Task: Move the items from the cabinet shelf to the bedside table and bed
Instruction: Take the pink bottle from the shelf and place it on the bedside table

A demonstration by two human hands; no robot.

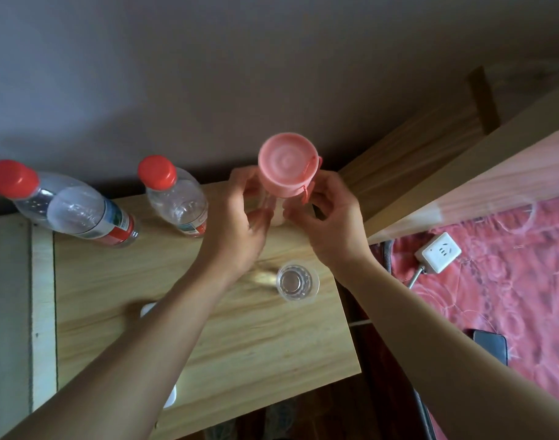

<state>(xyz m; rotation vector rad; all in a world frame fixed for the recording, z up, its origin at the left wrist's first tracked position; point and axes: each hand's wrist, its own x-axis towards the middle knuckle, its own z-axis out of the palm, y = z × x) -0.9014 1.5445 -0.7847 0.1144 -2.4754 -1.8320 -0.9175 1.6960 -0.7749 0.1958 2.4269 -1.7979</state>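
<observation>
Pink-lidded cup [286, 173] between curled, gripping fingers of left hand [240, 223] and right hand [330, 230]; red-capped bottles [176, 201] with unreadable labels [121, 228].

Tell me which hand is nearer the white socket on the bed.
Right. The right hand grips the pink cup, just left of the socket; the left hand holds the cup's other side, farther away.
</observation>
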